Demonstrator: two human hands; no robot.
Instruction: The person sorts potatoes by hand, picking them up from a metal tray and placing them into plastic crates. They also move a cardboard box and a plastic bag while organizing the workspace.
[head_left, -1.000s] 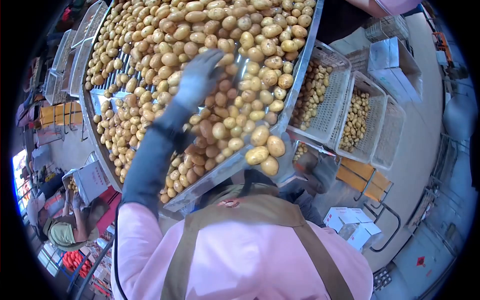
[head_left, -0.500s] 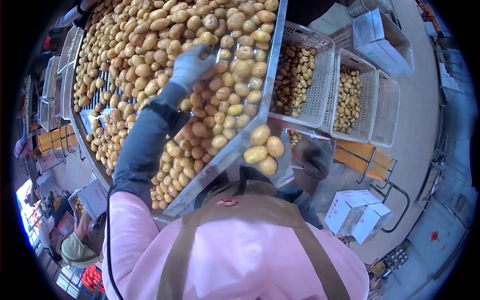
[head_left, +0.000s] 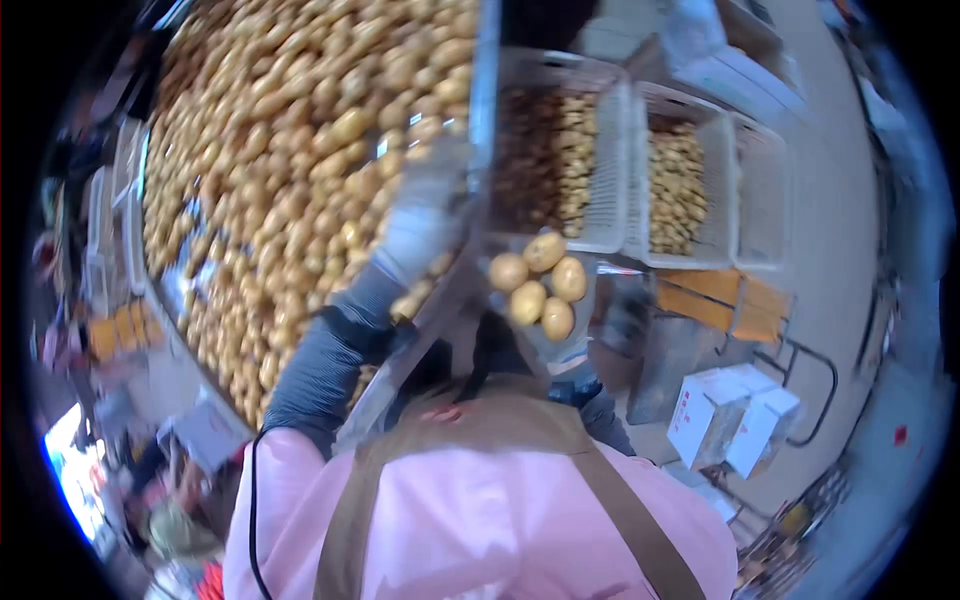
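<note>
A wide metal-edged sorting table (head_left: 484, 110) is heaped with washed yellow potatoes (head_left: 300, 150). My left hand (head_left: 422, 225), in a pale glove, is over the potatoes close to the table's right edge; motion smears its fingers. Beyond that edge, my right hand (head_left: 572, 345) cradles several potatoes (head_left: 528, 302) in a cluster, mostly hidden beneath them. Dark sleeve covers (head_left: 340, 350) reach up both forearms.
Right of the table, plastic crates (head_left: 610, 190) stand in a row, two with smaller potatoes inside. White cartons (head_left: 715, 415) sit at lower right near an orange-topped stand (head_left: 700, 300). Another person with a light green hat (head_left: 180, 530) is at lower left.
My left hand has swept right across the potatoes to near the table's edge. My right hand's cluster has grown by one potato. The whole view has shifted slightly.
</note>
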